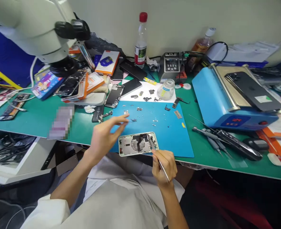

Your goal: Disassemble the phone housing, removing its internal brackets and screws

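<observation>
A phone's open back housing [128, 149] lies on the blue mat [185, 146] near the table's front edge, a round coil and dark flex parts inside it. My right hand [165, 167] is closed around a pair of metal tweezers [163, 170]. Their tips reach into the right end of the housing. Above the housing's left end hovers my left hand [107, 135], thumb and forefinger brought together. A tiny grey part [133, 120] shows at those fingertips; whether it is pinched or lies on the mat is unclear. Several screws and small metal parts are scattered beyond.
A microscope [61, 41] overhangs the left side. A glass jar [166, 89] and a bottle [140, 41] stand at the back. On the right are a blue heating station [209, 98] with a phone [252, 89] on it, and screwdrivers [215, 143]. Phone parts and boxes crowd the left.
</observation>
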`<state>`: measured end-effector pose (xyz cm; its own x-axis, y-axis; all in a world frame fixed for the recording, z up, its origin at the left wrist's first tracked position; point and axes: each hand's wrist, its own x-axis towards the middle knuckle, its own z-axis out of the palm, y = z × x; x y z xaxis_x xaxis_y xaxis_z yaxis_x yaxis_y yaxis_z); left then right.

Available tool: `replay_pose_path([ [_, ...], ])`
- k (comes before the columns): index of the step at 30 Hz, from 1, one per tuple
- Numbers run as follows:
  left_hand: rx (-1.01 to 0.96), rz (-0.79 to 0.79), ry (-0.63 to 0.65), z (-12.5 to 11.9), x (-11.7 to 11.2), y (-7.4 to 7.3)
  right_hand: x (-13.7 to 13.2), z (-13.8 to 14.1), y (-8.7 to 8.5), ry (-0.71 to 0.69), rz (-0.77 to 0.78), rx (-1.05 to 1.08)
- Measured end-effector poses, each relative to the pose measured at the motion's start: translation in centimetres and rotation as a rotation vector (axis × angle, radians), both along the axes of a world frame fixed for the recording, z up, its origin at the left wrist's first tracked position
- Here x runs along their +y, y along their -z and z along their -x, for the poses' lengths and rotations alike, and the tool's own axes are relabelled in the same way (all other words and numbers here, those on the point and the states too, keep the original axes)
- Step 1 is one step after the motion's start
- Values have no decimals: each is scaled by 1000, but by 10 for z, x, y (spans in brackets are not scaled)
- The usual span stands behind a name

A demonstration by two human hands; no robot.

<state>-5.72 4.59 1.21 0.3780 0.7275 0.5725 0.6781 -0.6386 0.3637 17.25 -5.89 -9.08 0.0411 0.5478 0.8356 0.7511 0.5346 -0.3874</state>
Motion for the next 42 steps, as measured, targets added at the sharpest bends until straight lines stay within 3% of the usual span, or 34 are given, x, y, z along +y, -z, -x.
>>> replay_pose_path([
  [2,-37,-17,-162,25,-3,-1,0,-1,0,-17,-4,65],
  [4,-5,-18,-235,44,-8,5,-1,-1,-2,-21,-7,158],
  [8,97,22,-221,52,-16,26,-2,-2,-15,17,43,369],
  [12,106,63,-185,47,-15,35,1,-13,-43,68,140,485],
  [16,62,78,-176,48,-13,33,16,-29,-63,14,347,334],
  [20,-6,38,-212,39,-26,27,35,-38,-66,-134,538,130],
  [25,56,115,5,15,-46,23,48,-41,-74,-255,695,13],
  [29,74,172,46,6,-47,31,51,-43,-82,-314,769,47],
  [36,49,215,32,6,-47,38,53,-45,-78,-338,733,285],
  [42,7,215,3,17,-54,31,64,-37,-88,-174,538,470],
])
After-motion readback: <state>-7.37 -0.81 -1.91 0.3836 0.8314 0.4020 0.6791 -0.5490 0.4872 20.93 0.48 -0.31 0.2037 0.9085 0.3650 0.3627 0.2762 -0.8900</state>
